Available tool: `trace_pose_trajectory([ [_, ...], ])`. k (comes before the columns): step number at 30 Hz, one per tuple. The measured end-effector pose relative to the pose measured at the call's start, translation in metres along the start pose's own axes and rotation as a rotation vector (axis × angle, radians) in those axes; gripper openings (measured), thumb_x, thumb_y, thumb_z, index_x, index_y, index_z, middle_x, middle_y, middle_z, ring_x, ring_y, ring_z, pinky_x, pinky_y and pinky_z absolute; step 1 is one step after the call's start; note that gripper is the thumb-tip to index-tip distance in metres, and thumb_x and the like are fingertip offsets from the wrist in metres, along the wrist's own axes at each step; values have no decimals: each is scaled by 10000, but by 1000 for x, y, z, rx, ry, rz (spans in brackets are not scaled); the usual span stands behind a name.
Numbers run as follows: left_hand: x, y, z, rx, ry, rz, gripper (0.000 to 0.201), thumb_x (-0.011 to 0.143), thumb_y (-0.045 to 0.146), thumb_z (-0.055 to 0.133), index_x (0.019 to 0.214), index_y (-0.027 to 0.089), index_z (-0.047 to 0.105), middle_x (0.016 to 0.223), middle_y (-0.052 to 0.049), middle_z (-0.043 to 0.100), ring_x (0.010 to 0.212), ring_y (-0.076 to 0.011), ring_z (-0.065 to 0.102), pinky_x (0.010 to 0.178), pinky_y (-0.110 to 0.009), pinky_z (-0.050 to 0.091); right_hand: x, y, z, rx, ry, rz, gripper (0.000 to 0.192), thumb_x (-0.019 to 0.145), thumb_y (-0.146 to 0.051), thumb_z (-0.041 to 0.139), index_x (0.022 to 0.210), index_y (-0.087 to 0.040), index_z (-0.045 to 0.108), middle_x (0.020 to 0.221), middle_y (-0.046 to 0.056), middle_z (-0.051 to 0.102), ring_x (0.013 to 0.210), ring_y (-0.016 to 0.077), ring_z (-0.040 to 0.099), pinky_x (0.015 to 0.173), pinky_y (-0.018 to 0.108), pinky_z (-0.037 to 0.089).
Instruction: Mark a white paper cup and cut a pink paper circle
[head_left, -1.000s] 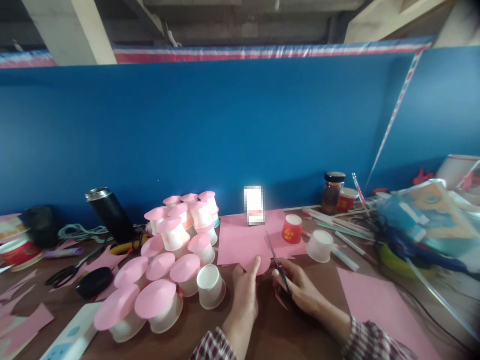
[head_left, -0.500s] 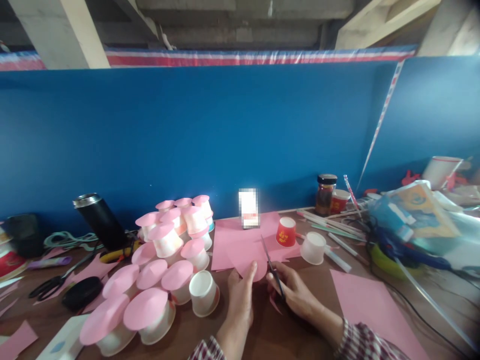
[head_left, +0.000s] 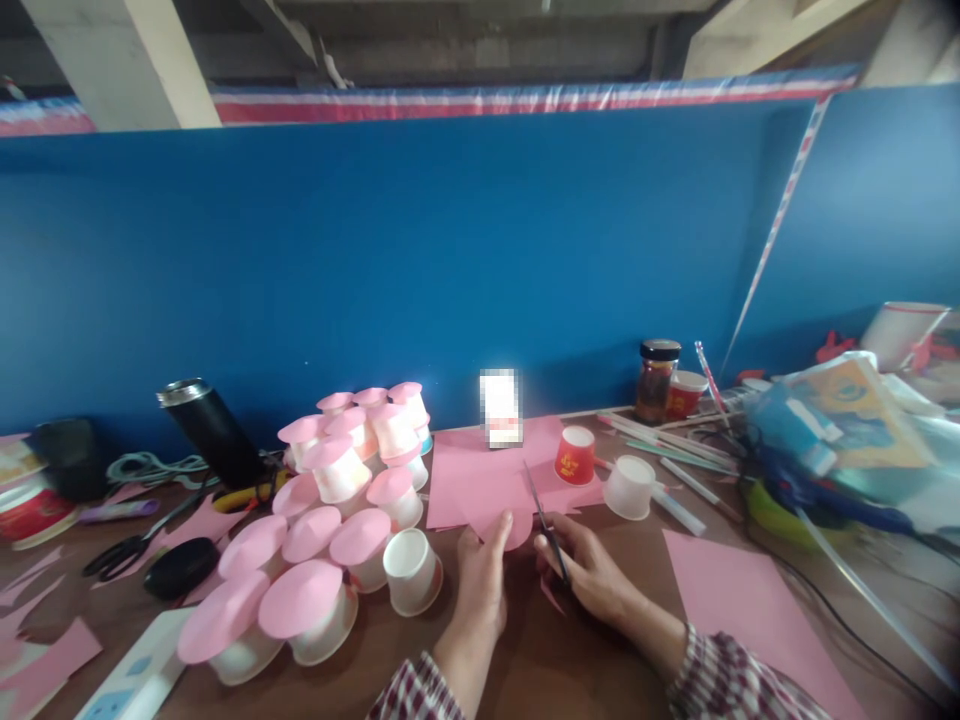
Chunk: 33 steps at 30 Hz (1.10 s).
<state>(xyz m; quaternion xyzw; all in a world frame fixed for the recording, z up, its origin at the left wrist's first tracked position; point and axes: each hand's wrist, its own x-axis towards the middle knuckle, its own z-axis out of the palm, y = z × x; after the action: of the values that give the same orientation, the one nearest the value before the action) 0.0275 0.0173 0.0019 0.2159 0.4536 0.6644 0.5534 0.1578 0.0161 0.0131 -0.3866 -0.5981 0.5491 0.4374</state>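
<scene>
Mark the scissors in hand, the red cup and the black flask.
scissors [head_left: 541, 520]: head view, on the blades.
red cup [head_left: 574, 455]: head view, on its side wall.
black flask [head_left: 214, 434]: head view, mid-body.
</scene>
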Motion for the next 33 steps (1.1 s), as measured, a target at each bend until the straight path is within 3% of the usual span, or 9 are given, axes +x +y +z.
trace_pose_trajectory([
  [5, 4, -1, -2, -61, 10, -24, 437, 649, 372, 774, 956, 158, 550, 877, -87, 692, 789, -194, 684, 691, -296, 547, 0, 3, 0, 13, -14, 37, 432, 780, -476, 637, 1053, -153, 551, 622, -24, 555, 541, 113, 514, 477, 218, 408],
  [9, 3, 2, 0, -78, 34, -57, 429, 650, 353, 776, 939, 168, 519, 816, -58, 684, 703, -178, 680, 667, -312, 553, -2, 0, 1, 43, -27, 78, 466, 763, -522, 627, 1039, -151, 568, 627, -28, 549, 473, 89, 481, 411, 201, 379],
  [12, 3, 3, 1, -57, 62, -22, 433, 634, 325, 790, 931, 165, 518, 858, -72, 687, 749, -177, 679, 702, -305, 547, -3, -3, 3, 51, -71, 82, 485, 760, -520, 629, 1068, -150, 572, 618, -33, 542, 432, 74, 447, 384, 198, 366],
  [20, 4, 4, 1, -86, 47, -28, 402, 650, 318, 773, 924, 159, 527, 826, -72, 686, 703, -183, 673, 648, -314, 548, -5, -1, 2, 54, -74, 117, 486, 764, -482, 642, 1112, -148, 580, 663, -17, 557, 443, 66, 457, 398, 198, 394],
  [33, 6, -3, -2, -41, 3, 7, 431, 621, 345, 784, 916, 136, 550, 851, -73, 682, 732, -182, 669, 705, -330, 533, -4, -14, 3, -78, -89, 51, 514, 782, -554, 577, 1060, -125, 623, 652, 18, 598, 492, 104, 493, 412, 214, 411],
])
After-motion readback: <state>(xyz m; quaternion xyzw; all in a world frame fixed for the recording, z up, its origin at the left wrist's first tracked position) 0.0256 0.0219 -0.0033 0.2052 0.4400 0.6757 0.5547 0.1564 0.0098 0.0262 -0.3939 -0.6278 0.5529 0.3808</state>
